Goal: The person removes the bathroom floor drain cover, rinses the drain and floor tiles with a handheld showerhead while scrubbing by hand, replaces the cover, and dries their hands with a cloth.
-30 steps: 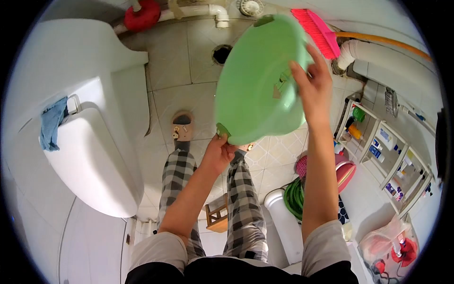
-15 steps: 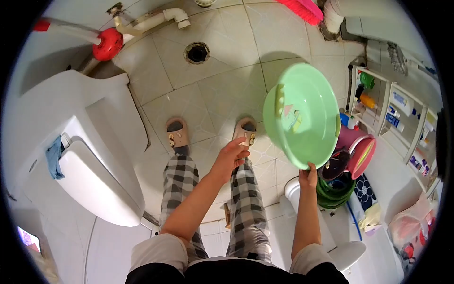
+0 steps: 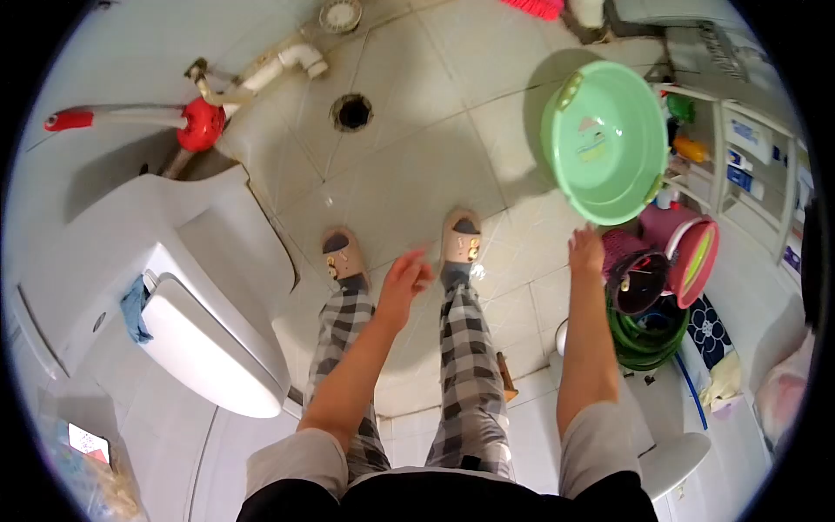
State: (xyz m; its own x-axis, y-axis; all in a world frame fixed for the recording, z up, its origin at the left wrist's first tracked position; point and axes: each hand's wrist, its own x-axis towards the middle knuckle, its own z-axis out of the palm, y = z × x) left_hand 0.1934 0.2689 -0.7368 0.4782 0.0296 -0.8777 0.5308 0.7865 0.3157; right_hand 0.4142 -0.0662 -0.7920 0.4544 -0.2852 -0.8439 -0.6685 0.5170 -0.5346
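Observation:
A light green plastic basin [image 3: 609, 143] sits at the right, beside the shelf, its open top turned up and a printed picture in its bottom. Just below its near rim is my right hand [image 3: 587, 250], fingers stretched toward it and not wrapped round the rim; whether a fingertip still touches, I cannot tell. My left hand [image 3: 407, 283] hangs in front of my legs with nothing in it, its fingers loosely bent, apart and slightly blurred.
To the left stands a white toilet [image 3: 213, 339] with a blue cloth [image 3: 136, 309] on it. A red plunger [image 3: 202, 124] leans behind. A floor drain hole [image 3: 351, 113] lies ahead. At right are a white shelf [image 3: 724, 161], pink bucket [image 3: 696, 261] and coiled green hose [image 3: 644, 339].
The basin has moved forward and right, away from me, and my right hand has come off its rim. My left hand remains empty. The view has shifted slightly.

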